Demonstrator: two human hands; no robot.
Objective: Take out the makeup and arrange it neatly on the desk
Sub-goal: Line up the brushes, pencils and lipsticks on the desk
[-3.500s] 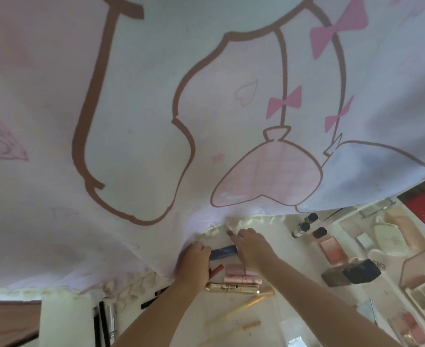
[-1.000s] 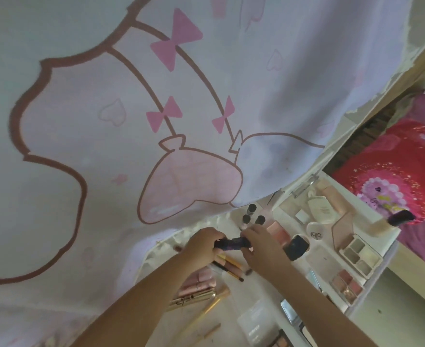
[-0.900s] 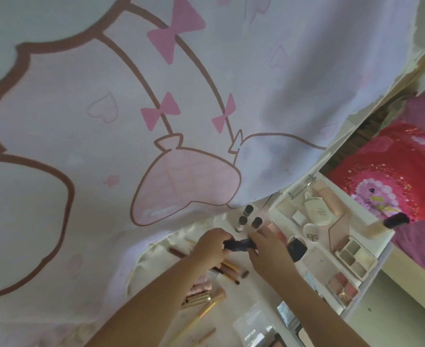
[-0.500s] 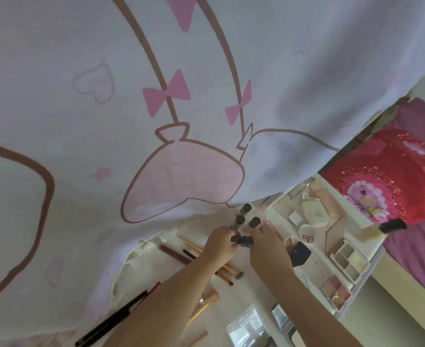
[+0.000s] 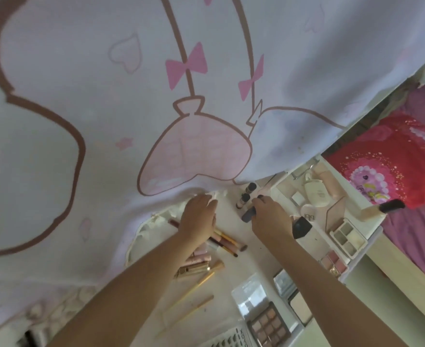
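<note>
My right hand grips a dark blue tube low over the white desk, next to two small dark-capped bottles. My left hand hovers over a loose pile of pencils and brushes, fingers relaxed, holding nothing. Gold and pink lipstick tubes lie near my left forearm. A brown eyeshadow palette sits at the near edge.
A large printed curtain hangs over the desk's back and left. To the right lie a white tray with compacts, a grey-toned palette, a pink blush palette and a black-capped bottle. A red bedspread lies beyond.
Both hands held the dark blue tube together; now my left hand has let go and moved left over the pencils, while my right hand carries the tube toward the small bottles.
</note>
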